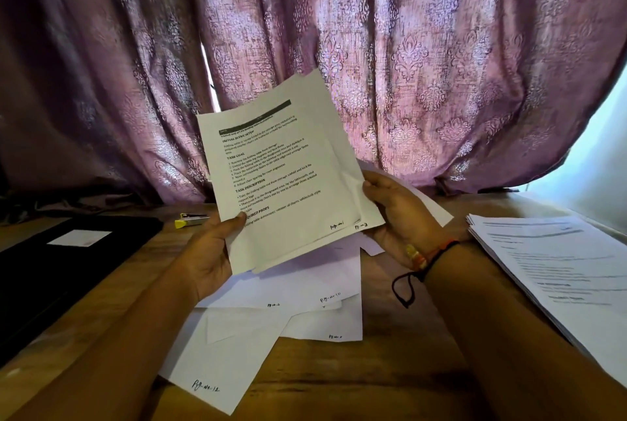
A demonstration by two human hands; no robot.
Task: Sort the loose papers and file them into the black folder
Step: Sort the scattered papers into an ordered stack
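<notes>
Held top sheet (pixel 271 166): printed bold headings "INITIAL SCENE SETUP", "TASK GOAL", "TASK DESCRIPTION", "…QUIRED PROPS" (first letters covered); body print too small to read. Handwritten "Pg-No-1" at its lower corner. Second held sheet (pixel 368 221): handwritten tag, probably "Pg-No-3". Loose sheet (pixel 325 281) on worktop (pixel 390 369): "Pg-No-10". Nearest loose sheet (pixel 217 352): "Pg-No-12". Right stack (pixel 549 257): print blurred, unreadable.

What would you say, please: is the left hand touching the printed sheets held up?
Touching. The head view shows the left hand gripping the printed sheets, thumb curled over the front page's lower left edge.
</notes>
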